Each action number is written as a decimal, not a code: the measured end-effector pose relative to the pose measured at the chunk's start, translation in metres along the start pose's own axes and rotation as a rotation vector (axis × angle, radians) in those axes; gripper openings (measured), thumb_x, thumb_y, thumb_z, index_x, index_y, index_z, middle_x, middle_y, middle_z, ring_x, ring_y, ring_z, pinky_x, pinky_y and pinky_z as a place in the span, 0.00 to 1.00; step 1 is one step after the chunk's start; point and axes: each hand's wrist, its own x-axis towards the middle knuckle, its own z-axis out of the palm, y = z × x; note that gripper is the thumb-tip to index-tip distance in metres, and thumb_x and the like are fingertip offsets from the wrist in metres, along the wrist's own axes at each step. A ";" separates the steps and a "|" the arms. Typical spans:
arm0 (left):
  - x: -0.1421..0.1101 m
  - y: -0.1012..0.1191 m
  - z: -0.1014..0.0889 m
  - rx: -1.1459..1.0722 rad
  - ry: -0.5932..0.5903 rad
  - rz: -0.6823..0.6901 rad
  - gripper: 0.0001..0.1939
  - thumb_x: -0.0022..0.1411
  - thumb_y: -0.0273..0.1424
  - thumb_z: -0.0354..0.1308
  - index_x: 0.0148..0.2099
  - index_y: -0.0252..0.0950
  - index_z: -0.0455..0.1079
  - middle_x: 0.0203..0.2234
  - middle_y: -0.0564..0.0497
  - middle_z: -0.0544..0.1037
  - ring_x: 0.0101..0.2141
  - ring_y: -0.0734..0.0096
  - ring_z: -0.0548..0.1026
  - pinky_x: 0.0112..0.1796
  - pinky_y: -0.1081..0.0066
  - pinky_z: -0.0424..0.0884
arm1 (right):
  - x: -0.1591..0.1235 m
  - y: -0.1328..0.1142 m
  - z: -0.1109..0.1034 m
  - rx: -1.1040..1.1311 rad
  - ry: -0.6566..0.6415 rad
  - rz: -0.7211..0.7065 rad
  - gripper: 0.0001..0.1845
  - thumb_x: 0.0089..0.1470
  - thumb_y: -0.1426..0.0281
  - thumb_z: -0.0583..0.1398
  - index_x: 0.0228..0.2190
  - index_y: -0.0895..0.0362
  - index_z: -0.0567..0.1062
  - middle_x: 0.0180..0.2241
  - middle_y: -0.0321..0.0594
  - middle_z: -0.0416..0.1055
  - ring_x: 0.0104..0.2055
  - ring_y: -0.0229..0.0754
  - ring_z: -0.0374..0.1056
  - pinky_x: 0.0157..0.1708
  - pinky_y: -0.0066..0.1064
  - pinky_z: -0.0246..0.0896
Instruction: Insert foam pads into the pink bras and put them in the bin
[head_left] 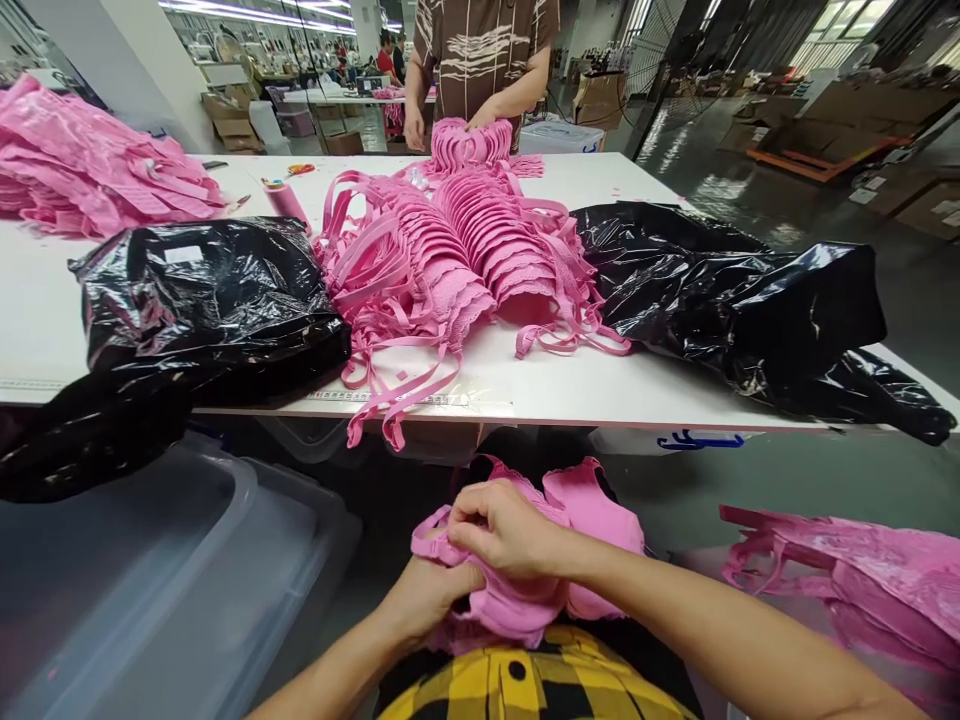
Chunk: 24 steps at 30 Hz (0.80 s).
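The pink bra [604, 525] lies just above the yellow-and-black checked clothing, partly beneath both hands and spreading out beyond them — the left hand [435, 595] closed on its near-left part, the right hand [506, 525] crossed over the top, fingers pinching the strap. Beyond, the stacked pink bras [487, 240] rest on the white table [570, 385].

A yellow and black checked garment [480, 690] bears one dark round button [517, 671], forearms [675, 600] bare
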 end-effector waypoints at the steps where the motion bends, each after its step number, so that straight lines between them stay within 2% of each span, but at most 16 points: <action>1: 0.000 0.003 -0.001 -0.058 0.022 0.012 0.11 0.44 0.25 0.58 0.34 0.33 0.65 0.25 0.55 0.70 0.27 0.74 0.67 0.32 0.72 0.66 | -0.001 -0.002 -0.003 -0.020 0.058 -0.063 0.07 0.48 0.80 0.57 0.23 0.60 0.72 0.23 0.35 0.69 0.26 0.35 0.62 0.27 0.24 0.55; 3: 0.001 0.008 -0.004 -0.197 0.057 0.033 0.14 0.42 0.23 0.59 0.35 0.33 0.66 0.26 0.54 0.71 0.29 0.72 0.69 0.35 0.71 0.66 | -0.009 -0.006 -0.010 -0.091 0.203 -0.174 0.06 0.52 0.77 0.55 0.28 0.59 0.72 0.28 0.39 0.70 0.31 0.38 0.63 0.32 0.28 0.57; 5: 0.001 0.010 -0.005 -0.288 0.070 0.044 0.14 0.41 0.21 0.59 0.35 0.32 0.68 0.26 0.53 0.72 0.30 0.70 0.70 0.37 0.70 0.66 | -0.024 -0.009 -0.011 -0.175 0.273 -0.236 0.07 0.55 0.75 0.54 0.29 0.59 0.72 0.29 0.41 0.69 0.32 0.39 0.62 0.33 0.30 0.56; 9: 0.004 0.007 -0.001 -0.414 0.162 0.006 0.13 0.38 0.18 0.59 0.31 0.32 0.67 0.24 0.54 0.71 0.28 0.73 0.68 0.36 0.72 0.65 | -0.055 -0.001 0.006 -0.348 0.156 -0.273 0.07 0.57 0.73 0.53 0.30 0.58 0.71 0.27 0.39 0.68 0.29 0.39 0.62 0.26 0.28 0.54; 15: 0.003 -0.004 0.013 -0.575 0.255 -0.030 0.15 0.36 0.19 0.62 0.31 0.32 0.67 0.23 0.55 0.69 0.26 0.76 0.65 0.32 0.75 0.64 | -0.067 0.016 0.029 -0.463 0.225 -0.287 0.09 0.59 0.75 0.51 0.29 0.58 0.69 0.26 0.39 0.67 0.27 0.39 0.61 0.24 0.29 0.50; 18: 0.002 -0.010 0.019 -0.549 0.297 -0.019 0.12 0.36 0.20 0.60 0.29 0.33 0.67 0.21 0.55 0.68 0.25 0.76 0.65 0.32 0.74 0.64 | -0.067 0.013 0.033 -0.488 0.217 -0.389 0.15 0.59 0.78 0.48 0.24 0.58 0.67 0.22 0.38 0.64 0.25 0.38 0.59 0.22 0.30 0.47; 21: -0.001 -0.015 0.022 -0.444 0.326 -0.006 0.11 0.37 0.19 0.57 0.28 0.33 0.68 0.20 0.55 0.69 0.23 0.76 0.64 0.27 0.75 0.63 | -0.066 0.007 0.039 -0.523 0.197 -0.509 0.19 0.59 0.79 0.46 0.20 0.58 0.66 0.19 0.37 0.61 0.22 0.38 0.56 0.20 0.31 0.43; 24: -0.006 -0.017 0.022 -0.406 0.279 -0.004 0.13 0.41 0.22 0.58 0.34 0.32 0.71 0.23 0.53 0.72 0.22 0.77 0.64 0.24 0.77 0.61 | -0.067 0.003 0.044 -0.561 0.154 -0.477 0.19 0.59 0.77 0.45 0.20 0.58 0.67 0.20 0.37 0.63 0.22 0.38 0.57 0.19 0.31 0.44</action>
